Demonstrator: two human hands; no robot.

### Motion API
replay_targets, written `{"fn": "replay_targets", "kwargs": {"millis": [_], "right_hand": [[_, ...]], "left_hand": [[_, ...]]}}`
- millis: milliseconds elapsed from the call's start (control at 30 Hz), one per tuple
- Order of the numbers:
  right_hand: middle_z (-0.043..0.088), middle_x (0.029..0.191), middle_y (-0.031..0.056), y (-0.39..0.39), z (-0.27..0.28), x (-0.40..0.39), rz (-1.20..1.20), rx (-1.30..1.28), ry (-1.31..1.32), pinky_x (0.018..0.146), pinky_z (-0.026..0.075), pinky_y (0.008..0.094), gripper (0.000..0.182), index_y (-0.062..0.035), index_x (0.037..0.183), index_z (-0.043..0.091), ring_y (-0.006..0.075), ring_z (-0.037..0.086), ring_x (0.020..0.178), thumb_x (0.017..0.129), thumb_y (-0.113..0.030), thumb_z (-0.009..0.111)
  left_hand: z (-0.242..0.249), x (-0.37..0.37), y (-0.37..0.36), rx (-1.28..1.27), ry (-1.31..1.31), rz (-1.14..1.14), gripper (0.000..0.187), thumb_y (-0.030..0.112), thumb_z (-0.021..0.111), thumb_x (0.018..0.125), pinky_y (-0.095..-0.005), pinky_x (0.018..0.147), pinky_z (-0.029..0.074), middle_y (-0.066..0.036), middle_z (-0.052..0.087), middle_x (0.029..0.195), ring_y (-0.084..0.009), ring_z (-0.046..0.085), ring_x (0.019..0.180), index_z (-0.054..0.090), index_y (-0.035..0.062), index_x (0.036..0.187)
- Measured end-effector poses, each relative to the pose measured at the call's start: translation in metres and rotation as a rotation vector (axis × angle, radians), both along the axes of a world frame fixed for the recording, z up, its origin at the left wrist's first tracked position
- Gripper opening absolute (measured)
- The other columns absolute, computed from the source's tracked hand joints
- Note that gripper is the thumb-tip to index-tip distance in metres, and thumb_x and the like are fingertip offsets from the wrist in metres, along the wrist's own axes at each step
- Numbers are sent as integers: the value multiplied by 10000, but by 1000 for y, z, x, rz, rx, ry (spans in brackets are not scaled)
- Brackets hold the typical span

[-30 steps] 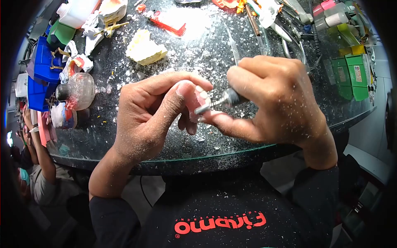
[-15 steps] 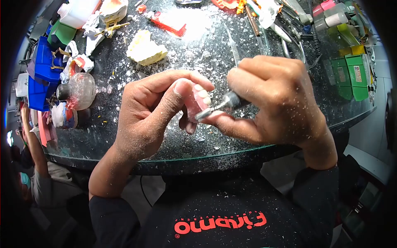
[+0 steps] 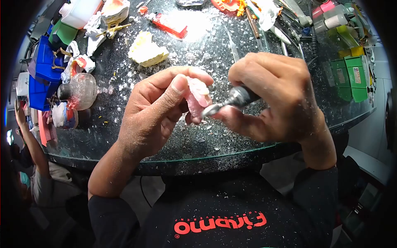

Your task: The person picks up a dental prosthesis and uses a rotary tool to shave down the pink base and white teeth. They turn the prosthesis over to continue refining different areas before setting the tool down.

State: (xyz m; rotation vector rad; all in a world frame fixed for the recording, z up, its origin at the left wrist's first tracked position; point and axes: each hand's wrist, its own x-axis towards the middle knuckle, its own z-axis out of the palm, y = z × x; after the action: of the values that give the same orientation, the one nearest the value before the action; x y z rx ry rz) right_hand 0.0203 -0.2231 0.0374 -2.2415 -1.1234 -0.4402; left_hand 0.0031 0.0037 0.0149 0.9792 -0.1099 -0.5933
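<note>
A pink denture (image 3: 196,103) with white teeth is pinched between the thumb and fingers of my left hand (image 3: 155,107), which is dusted with pale powder. My right hand (image 3: 275,97) is wrapped round a dark rotary handpiece (image 3: 244,96). Its metal bur (image 3: 212,109) points left, right at the lower right edge of the denture. The right thumb reaches under the bur toward the denture. Part of the denture is hidden by my left fingers.
A yellowish plaster cast (image 3: 147,49) lies beyond my left hand. A glass jar (image 3: 84,91) and blue bins (image 3: 46,68) stand at left, green bins (image 3: 355,78) at right. White shavings cover the dark tabletop (image 3: 182,142). Another person's arm (image 3: 31,136) shows far left.
My left hand has turned the denture, so its pink side and teeth face differently. The bur has shifted slightly right and up, and my right hand has moved a little.
</note>
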Motion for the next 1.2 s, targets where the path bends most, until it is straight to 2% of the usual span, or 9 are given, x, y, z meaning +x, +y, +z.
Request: {"fn": "replay_targets", "kwargs": {"millis": [200,433,467,500,567,700,867,1000,1200], "right_hand": [[654,723,113,10,-10,-4,130,194,-40,462,477,304,174,34,897,649,208,630,532,788,-58,749],[623,690,105,12,-9,-6,111,191,-48,445,449,307,179,55,907,644,195,590,498,777,-32,731],[618,684,103,12,-10,-6,104,189,-56,443,444,306,182,54,913,647,193,587,496,781,-41,729],[613,678,101,12,-10,-5,97,186,-63,440,440,304,185,52,918,650,190,584,493,785,-50,727],[604,665,97,11,-12,-4,87,183,-83,437,434,302,191,48,927,657,186,582,492,792,-69,725],[592,639,88,10,-6,-5,108,151,-44,437,435,303,191,40,937,665,175,580,489,800,-84,713],[600,677,80,4,0,1,96,150,15,469,467,290,309,28,926,647,164,579,502,764,-217,743],[585,714,72,0,7,1,-98,-7,15,493,470,289,513,2,826,602,156,579,548,699,-443,824],[422,557,37,-2,3,-3,-214,-211,24,424,371,322,637,-39,630,506,175,468,458,645,-582,837]], "left_hand": [[-8,-2,-4,-95,-47,52,344,191,484,1040,-297,885,500,-143,617,1156,-140,621,1003,525,-54,1279],[-13,0,-6,93,-427,129,308,68,531,1003,-289,951,495,-164,593,1225,-134,608,1051,552,-4,1302],[-12,0,-6,190,-522,146,306,49,536,997,-290,970,487,-168,591,1226,-132,603,1061,560,-9,1296],[-9,-1,-2,202,-520,87,390,58,570,957,-425,1094,391,-224,483,1370,-280,452,1337,516,-61,1324],[-8,-3,-5,265,-676,115,486,57,638,907,-428,1095,385,-221,456,1388,-280,440,1342,491,-77,1351],[-5,-3,-1,477,-811,87,615,43,740,810,-393,1081,389,-185,442,1359,-226,474,1255,492,-107,1353],[-1,-4,-8,328,-627,159,574,-23,757,803,-237,833,509,-104,534,1198,-97,584,923,543,-51,1335],[2,-1,2,454,-659,101,502,166,697,912,-308,903,502,-178,552,1257,-180,593,1054,533,-104,1302],[1,2,6,663,-802,121,441,81,715,873,-320,942,481,-183,586,1208,-209,595,1087,583,-92,1257]]}}
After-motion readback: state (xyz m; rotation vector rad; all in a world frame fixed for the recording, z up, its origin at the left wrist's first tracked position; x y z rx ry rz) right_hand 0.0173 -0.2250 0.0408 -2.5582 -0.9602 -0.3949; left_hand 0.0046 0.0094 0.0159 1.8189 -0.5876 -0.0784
